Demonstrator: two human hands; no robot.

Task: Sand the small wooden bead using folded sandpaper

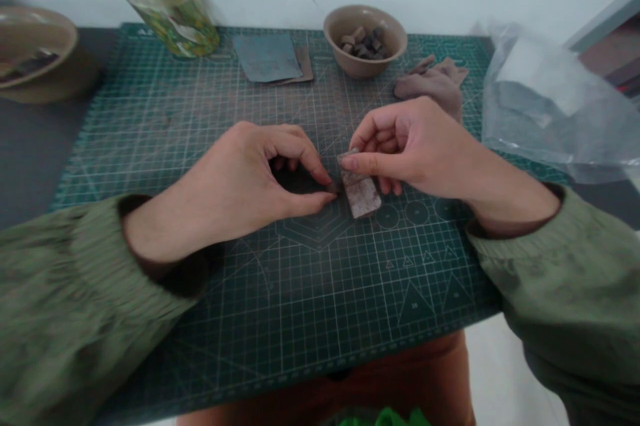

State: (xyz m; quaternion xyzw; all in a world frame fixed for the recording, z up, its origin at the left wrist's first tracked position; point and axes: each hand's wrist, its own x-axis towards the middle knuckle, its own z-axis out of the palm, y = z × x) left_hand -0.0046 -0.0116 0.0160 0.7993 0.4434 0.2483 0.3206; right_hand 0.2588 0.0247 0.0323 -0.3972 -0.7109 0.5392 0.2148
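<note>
Over the middle of a green cutting mat [310, 293], my right hand [410, 146] grips a small flat rectangular piece [363, 197] between thumb and fingers. That piece has a mottled, whitish-brown worn face and slightly rounded corners; its upper end is hidden by the fingers. My left hand [255, 176] is closed in a pinch just to the left of it. A small dark thing shows at the left fingertips, too small and blurred to name. The left fingertips are very close to the rectangular piece; whether they touch it I cannot tell.
Behind my hands stand a brown bowl [365, 66] of small cubes and a pump bottle [175, 19]. Grey sheets like sandpaper [270, 58] lie between them. A crumpled cloth [433, 89] and a clear plastic bag [555, 103] are at right, another bowl [45, 83] at far left.
</note>
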